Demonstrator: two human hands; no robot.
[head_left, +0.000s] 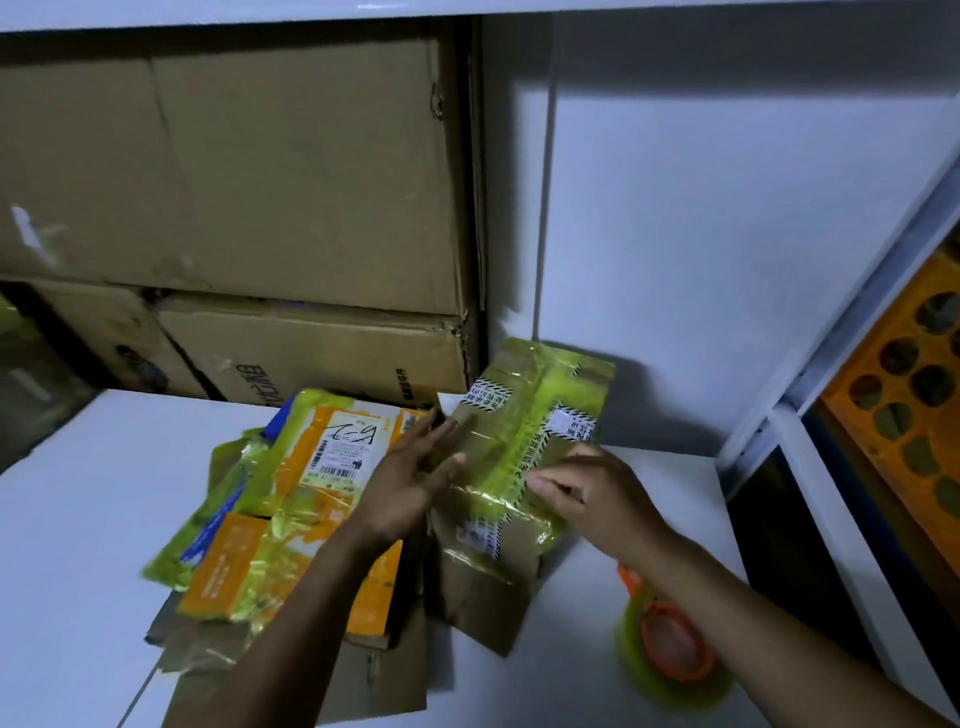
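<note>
Two bare forearms (291, 613) enter from the bottom edge and are cut off by it.

- The white counter (78, 519) carries everything. Its near edge is out of frame.
- Two big cardboard boxes (234, 171) are stacked behind it and fill the back left. The lower one is partly hidden by the counter and by what lies on it, and its print is too dim to read.
- An orange crate (904, 395) with round holes stands at the far right. It is cut off by the frame and sits behind a white post.
- A pile (291, 509) of flattened orange and brown packaging wrapped in yellow-green tape lies left of centre. The left forearm covers its right side. The label on top carries handwriting that is hard to make out.
- The parcel (519, 431), brown card crossed with yellow-green tape, lies on the counter touching the pile's right side. Its far end is near the back wall, and its printed strips are blurred.
- A tape roll (670, 649), green on an orange holder, lies on the counter to the right of the parcel. It is smeared by blur and half hidden under the right forearm.
- The left hand (410, 483) lies against the parcel's left edge with its fingers straight and slightly spread.
- The right hand (587, 493) rests on top of the parcel. Its fingers are close together and flat on the tape, and blur hides the fingertips.
</note>
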